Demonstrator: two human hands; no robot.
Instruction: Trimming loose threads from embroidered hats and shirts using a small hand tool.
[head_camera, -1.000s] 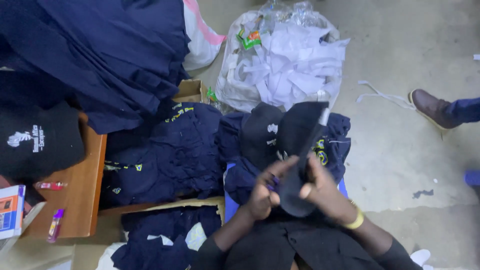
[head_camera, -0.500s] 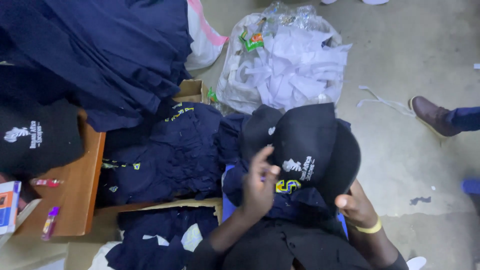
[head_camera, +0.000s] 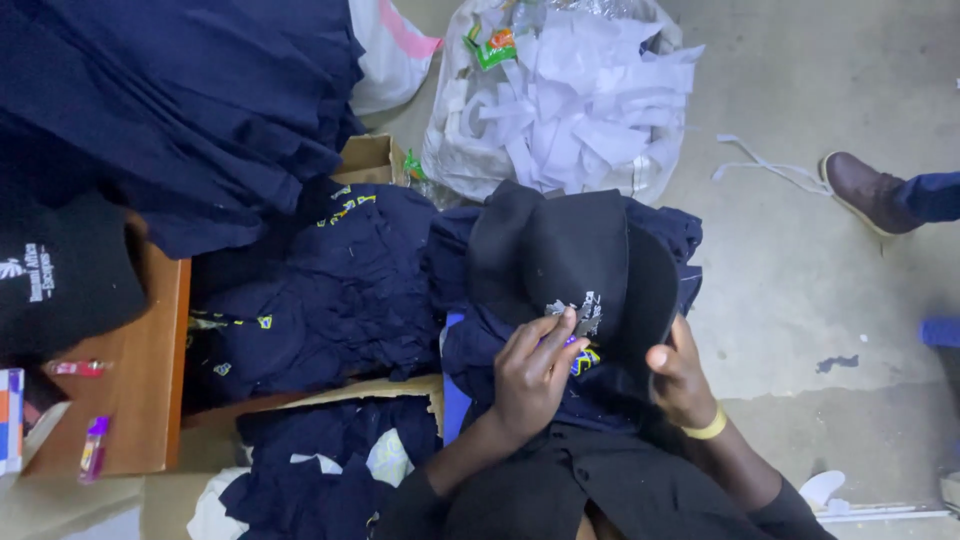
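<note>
1. While the black cloth cap with a pale stitched badge (head_camera: 570, 265) lies on dark blue clothes, the left hand (head_camera: 530, 375) pinches the badge.
2. Right hand (head_camera: 680, 375) grips its rim, fingers hidden.
3. Cap stretches up, away from both hands.

A single head-worn camera looks almost straight down from above the person's lap, close to the left hand (head_camera: 530, 375) and right hand (head_camera: 680, 375). The wooden desk (head_camera: 140, 370) lies at frame left, the concrete floor (head_camera: 800, 250) at right.
</note>
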